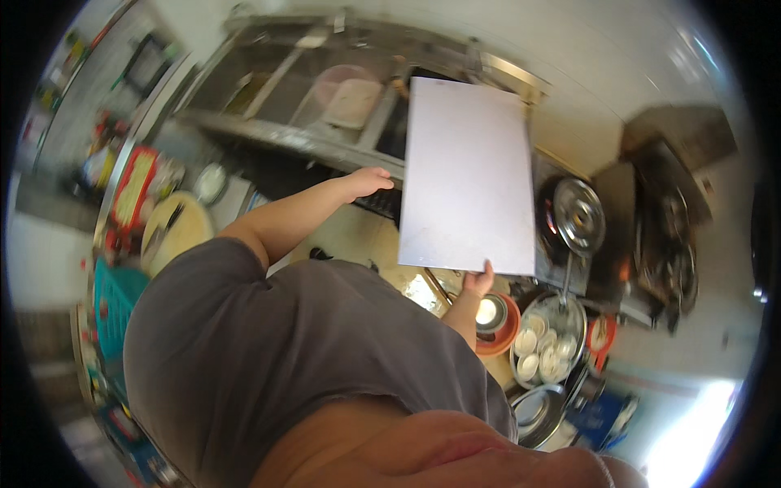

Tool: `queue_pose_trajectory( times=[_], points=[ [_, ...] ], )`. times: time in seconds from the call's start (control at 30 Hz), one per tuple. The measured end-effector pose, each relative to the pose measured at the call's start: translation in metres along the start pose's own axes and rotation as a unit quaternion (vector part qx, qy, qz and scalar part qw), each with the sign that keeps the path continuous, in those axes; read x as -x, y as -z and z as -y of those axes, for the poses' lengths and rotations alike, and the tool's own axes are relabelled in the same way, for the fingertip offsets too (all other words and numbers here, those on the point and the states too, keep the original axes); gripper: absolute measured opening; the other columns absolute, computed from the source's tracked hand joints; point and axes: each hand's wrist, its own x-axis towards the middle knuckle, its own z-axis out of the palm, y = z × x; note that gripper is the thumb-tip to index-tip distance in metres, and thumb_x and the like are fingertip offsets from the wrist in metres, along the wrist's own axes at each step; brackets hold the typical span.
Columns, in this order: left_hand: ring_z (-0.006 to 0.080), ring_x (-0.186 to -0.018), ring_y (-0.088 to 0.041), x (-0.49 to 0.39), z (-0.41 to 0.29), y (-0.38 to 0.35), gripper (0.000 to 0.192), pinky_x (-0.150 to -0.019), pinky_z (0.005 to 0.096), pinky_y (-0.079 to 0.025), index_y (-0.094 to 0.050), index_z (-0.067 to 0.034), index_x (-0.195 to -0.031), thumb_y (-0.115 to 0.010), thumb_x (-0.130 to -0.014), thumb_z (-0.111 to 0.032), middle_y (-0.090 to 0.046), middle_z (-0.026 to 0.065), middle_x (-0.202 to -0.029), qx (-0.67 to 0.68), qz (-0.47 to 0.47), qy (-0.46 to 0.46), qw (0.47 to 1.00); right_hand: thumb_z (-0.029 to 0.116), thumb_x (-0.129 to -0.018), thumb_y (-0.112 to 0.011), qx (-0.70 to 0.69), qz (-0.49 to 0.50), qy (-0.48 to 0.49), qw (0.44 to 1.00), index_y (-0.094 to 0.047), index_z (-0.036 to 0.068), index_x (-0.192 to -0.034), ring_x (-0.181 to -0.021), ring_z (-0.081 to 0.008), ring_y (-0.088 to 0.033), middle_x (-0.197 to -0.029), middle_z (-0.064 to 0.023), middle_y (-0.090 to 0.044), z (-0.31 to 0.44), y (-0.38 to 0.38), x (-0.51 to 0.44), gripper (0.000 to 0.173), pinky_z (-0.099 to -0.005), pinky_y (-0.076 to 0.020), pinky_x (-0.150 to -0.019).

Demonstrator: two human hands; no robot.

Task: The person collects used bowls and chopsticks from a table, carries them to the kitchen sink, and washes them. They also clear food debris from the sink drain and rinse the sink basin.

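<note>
A large white rectangular panel [467, 177] is held up in front of me, partly over the right end of the steel sink unit. My right hand [478, 282] grips its near edge, thumb on the upper face and the other fingers hidden underneath. Just off the panel's left edge, my left hand [368, 183] is stretched out with nothing in it; a small gap shows between its fingertips and the panel.
Steel sink basins [280, 85] line the wall, one containing a pinkish basin [332, 82]. To the right are a round metal lid [578, 216] and a metal tray [576, 360] of small white dishes. A round cutting board [174, 229] with a knife lies left.
</note>
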Motion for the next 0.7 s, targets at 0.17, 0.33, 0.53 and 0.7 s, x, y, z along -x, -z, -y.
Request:
queue_pose_trajectory(
  times=[0.17,0.33,0.53,0.7],
  points=[
    [0.0152,-0.095,-0.058,0.043,0.083,0.072,0.033,-0.078,0.0327,-0.045,-0.065,-0.008,-0.106,-0.062,-0.083,-0.031,-0.063,0.0028,-0.100,0.033,-0.052,0.081,0.995,0.023,-0.095,-0.054,-0.011,-0.044,0.003,0.999,-0.043,-0.004,-0.134,-0.125,-0.0346,-0.047,-0.136,-0.0185,-0.049,-0.002,-0.013,-0.001,0.049,-0.0526,-0.0383,-0.107],
    [0.0147,-0.095,-0.058,0.076,0.104,0.117,0.035,-0.078,0.0320,-0.046,-0.064,-0.007,-0.110,-0.063,-0.084,-0.031,-0.063,0.0028,-0.103,0.106,-0.073,0.101,0.987,0.029,-0.097,-0.051,0.133,-0.126,-0.013,0.983,-0.048,-0.001,-0.132,-0.124,-0.0352,-0.047,-0.136,-0.0159,-0.051,0.016,-0.013,-0.013,0.047,-0.0516,-0.0361,-0.107],
    [0.0167,-0.090,-0.058,0.026,0.120,0.192,0.034,-0.076,0.0318,-0.047,-0.065,-0.005,-0.108,-0.063,-0.086,-0.032,-0.065,0.0055,-0.099,0.152,-0.133,-0.011,0.979,0.024,-0.091,-0.057,0.511,-0.314,0.041,0.799,-0.051,-0.002,-0.128,-0.120,-0.0356,-0.051,-0.127,-0.0184,-0.056,0.028,-0.067,0.001,0.045,-0.0505,-0.0420,-0.101],
    [0.0179,-0.099,-0.062,-0.042,0.099,0.287,0.039,-0.081,0.0326,-0.050,-0.062,-0.004,-0.116,-0.064,-0.088,-0.030,-0.067,0.0098,-0.107,0.043,-0.163,-0.080,0.982,0.016,-0.085,-0.063,0.714,-0.356,0.325,0.507,-0.052,-0.002,-0.126,-0.117,-0.0351,-0.052,-0.124,-0.0226,-0.055,-0.018,-0.174,0.045,0.047,-0.0482,-0.0464,-0.095]
  ],
)
